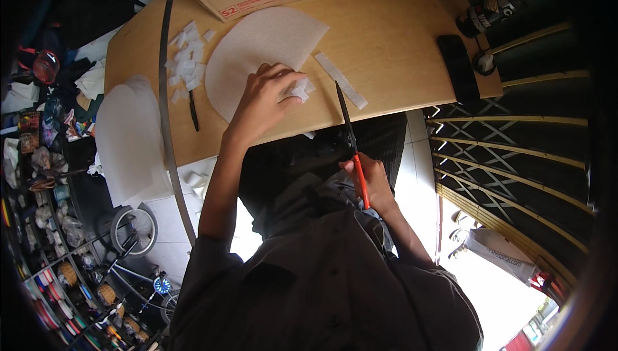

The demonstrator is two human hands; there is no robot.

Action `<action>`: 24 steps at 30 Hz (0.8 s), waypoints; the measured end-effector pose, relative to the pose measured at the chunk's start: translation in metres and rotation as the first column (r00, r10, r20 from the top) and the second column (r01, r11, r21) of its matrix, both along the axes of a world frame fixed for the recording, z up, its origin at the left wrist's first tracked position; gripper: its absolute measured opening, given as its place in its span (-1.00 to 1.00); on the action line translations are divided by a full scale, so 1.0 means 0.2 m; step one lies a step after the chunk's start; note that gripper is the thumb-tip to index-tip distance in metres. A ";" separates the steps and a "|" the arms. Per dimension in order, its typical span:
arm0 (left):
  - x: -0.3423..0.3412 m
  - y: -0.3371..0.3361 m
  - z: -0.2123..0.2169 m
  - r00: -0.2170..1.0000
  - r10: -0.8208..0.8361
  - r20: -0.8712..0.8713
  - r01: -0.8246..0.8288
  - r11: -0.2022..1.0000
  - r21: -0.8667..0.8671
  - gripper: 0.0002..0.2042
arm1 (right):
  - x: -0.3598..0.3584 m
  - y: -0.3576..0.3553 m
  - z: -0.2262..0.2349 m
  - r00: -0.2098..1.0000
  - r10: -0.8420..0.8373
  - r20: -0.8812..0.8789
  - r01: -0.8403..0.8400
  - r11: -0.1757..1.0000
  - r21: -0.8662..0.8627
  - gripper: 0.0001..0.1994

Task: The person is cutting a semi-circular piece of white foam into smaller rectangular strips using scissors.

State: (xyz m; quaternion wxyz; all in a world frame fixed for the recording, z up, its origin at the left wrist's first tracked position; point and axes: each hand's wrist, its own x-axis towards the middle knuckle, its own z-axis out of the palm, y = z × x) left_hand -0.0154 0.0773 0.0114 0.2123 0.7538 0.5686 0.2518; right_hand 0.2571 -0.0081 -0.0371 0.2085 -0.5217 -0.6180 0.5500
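Clearly, the placing turns on one narrow white strip (347, 87), which lies flat on the table (412, 42) near its front edge, its long axis slanting from far left to near right. The left hand (273, 90) is the nearer of the two, just to the left of the strip, with its fingers and thumb pinching a small bunch of white scraps (300, 91); how many, I cannot tell. The right hand (372, 180) sits lower, off the table's front edge and closer to the body, wrapped around the orange handles of the scissors (353, 142). Their dark blades look closed and point away from the body, slanting a little left, so the tip meets the strip's left side in view, crossing its line at an angle; whether it touches or hovers, I cannot tell. A half-round white sheet (257, 42) lies beyond the left hand, its straight side facing the strip, and a loose pile of small white pieces (187, 64) lies left of that sheet.
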 end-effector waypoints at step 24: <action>0.06 -0.01 -0.02 0.923 -0.217 -0.318 0.250 0.966 0.065 -0.68 | -0.01 0.00 0.04 0.998 -0.021 0.052 0.025 0.996 -0.085 -0.59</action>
